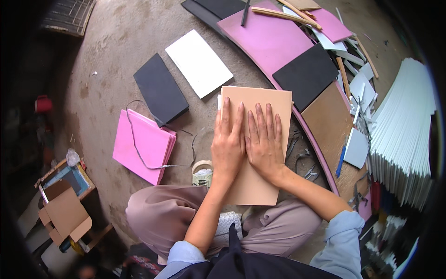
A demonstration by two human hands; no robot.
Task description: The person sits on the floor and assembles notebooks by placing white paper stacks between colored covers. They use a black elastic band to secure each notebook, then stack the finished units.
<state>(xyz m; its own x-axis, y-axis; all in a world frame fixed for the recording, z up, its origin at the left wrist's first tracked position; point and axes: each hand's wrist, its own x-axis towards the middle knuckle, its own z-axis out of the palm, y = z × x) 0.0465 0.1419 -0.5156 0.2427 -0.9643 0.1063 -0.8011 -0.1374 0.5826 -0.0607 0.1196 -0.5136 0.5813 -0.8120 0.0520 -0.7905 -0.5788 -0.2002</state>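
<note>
A stack of tan rectangular sheets [253, 190] lies across my lap, with a white edge peeking out at its upper left. My left hand [227, 144] rests flat on the stack's left half, fingers stretched out toward the far end. Beside it, my right hand [265, 144] presses palm down, fingers also extended, the two thumbs close together. Neither hand grips anything. Left of the stack, on the floor, are a pink stack of sheets [139, 146], a black stack [160, 88] and a white stack [199, 63]. What lies under the top tan sheet is mostly hidden.
A thin dark strip [131, 128] loops over the pink stack. Rightward lie a large pink sheet [265, 39], a black sheet [305, 76], a brown board [327, 121], wooden sticks [281, 15] and a tall pile of white sheets [402, 139]. An opened cardboard box [67, 214] stands lower left.
</note>
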